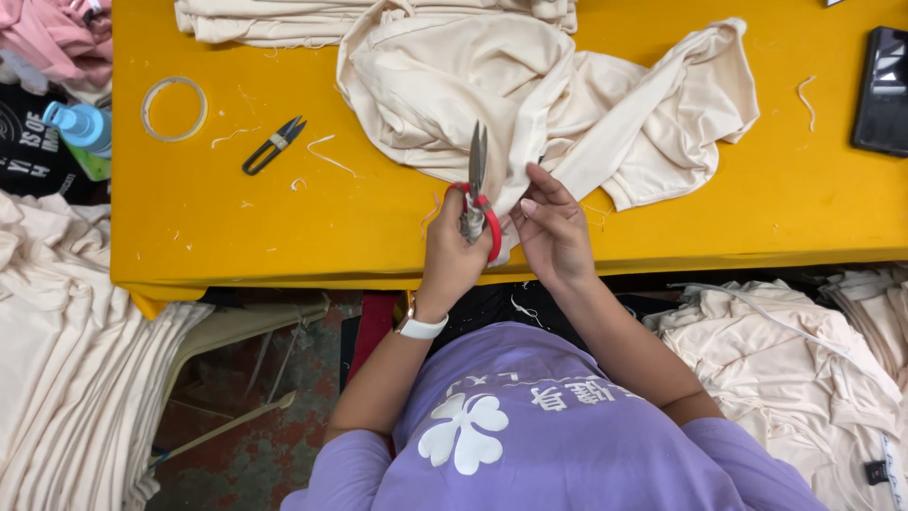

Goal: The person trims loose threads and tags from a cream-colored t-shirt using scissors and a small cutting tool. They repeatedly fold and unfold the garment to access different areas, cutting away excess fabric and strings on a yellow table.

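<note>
My left hand (452,257), with a white watch on its wrist, grips a pair of red-handled scissors (478,166). The blades are closed and point away from me. My right hand (553,237) sits just right of the scissors, its fingers pinching the near edge of a crumpled cream garment (530,85). The garment is spread over the yellow table (236,227), and both hands meet at the table's front edge.
Black thread snips (272,145), a clear tape ring (174,109) and thread scraps lie at the table's left. A black phone (881,90) is at the right edge. Folded cream cloth (265,21) lies at the back. Cream garment piles (66,360) (794,360) flank me, with a blue bottle (78,123) at the left.
</note>
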